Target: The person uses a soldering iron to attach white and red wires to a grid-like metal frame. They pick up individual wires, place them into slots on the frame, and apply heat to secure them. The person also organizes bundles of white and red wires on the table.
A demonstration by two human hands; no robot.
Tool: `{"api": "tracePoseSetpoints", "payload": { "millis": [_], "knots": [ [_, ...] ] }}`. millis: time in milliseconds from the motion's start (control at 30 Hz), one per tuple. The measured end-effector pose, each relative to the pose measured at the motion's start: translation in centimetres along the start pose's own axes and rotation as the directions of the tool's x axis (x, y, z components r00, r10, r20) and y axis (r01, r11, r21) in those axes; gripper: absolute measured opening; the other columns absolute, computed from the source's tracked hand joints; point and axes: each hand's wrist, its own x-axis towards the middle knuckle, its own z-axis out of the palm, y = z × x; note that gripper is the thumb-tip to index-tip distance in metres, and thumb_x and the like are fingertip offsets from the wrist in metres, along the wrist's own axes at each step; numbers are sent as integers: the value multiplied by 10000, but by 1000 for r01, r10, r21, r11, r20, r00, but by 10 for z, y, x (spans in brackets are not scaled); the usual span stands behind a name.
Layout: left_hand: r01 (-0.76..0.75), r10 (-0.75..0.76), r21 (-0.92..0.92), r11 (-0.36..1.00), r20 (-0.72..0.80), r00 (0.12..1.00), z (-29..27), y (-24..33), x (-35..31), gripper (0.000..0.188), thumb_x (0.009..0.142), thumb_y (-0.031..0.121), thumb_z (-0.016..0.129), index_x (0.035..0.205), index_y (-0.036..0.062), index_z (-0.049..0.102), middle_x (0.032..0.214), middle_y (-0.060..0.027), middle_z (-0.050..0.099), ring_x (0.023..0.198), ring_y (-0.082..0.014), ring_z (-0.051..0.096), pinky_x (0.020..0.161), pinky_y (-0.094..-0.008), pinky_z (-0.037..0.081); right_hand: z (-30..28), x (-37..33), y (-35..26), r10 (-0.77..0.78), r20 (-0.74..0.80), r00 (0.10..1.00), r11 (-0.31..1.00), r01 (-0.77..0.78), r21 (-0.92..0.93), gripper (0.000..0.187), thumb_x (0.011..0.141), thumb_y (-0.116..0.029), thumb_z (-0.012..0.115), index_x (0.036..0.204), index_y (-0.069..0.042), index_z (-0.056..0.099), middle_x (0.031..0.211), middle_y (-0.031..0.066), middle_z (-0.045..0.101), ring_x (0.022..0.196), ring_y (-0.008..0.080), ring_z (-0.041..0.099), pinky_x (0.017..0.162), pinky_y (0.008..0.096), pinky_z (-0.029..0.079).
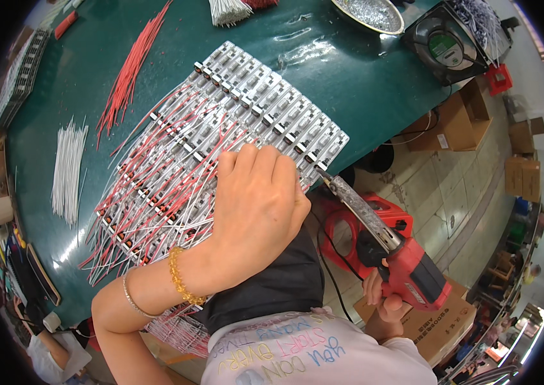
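Rows of small silvery metal-framed parts (272,96) lie side by side on the green table, with thin red and white wires (182,173) trailing from the nearer rows. Over the right part of these rows is my left hand (260,199), its fingers curled closed; whatever they pinch is hidden underneath. My right hand (384,300) grips a red and black soldering gun (416,273) from below. Its long metal barrel points up and left, and the tip is at the right edge of the rows, close to one part's near end.
Loose bundles of red wires (132,70) and white wires (67,170) lie to the left. A metal bowl (374,13) and a black fan (445,48) stand at the far right. Beyond the table's right edge are a red stand (400,217) and a cardboard box (455,125).
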Motion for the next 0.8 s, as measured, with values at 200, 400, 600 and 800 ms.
{"api": "tracePoseSetpoints", "payload": {
  "millis": [200,400,600,800],
  "knots": [
    [-9,10,-30,1000,17,1000,-2,0,-3,159,657,44,633,740,68,500,767,-90,472,756,-277,467,694,-389,340,15,26,0,-214,-112,970,969,196,-149,806,767,-518,639,1199,105,364,499,-12,421,413,96,420,431,238,362],
    [-164,158,-89,982,-69,985,-19,-1,-11,145,682,49,616,805,29,544,863,-103,515,814,-272,480,740,-378,354,23,84,-55,-599,-261,757,796,528,-297,795,769,-461,671,1228,96,336,504,-13,415,405,91,407,423,228,352],
    [-205,252,-551,809,10,968,-55,30,-18,313,771,128,658,1055,37,562,972,-137,567,857,-295,550,766,-375,446,18,122,-86,-492,-371,788,854,520,-31,750,636,-557,730,1043,18,469,653,51,508,552,144,502,507,249,408],
    [141,367,-881,451,327,871,-46,63,-22,736,873,237,591,1438,64,152,1174,-170,500,835,-171,548,753,-300,477,60,141,-34,-655,-98,749,691,541,-478,796,749,-511,664,1272,26,400,979,89,591,827,133,580,719,234,455]
  ]
}}
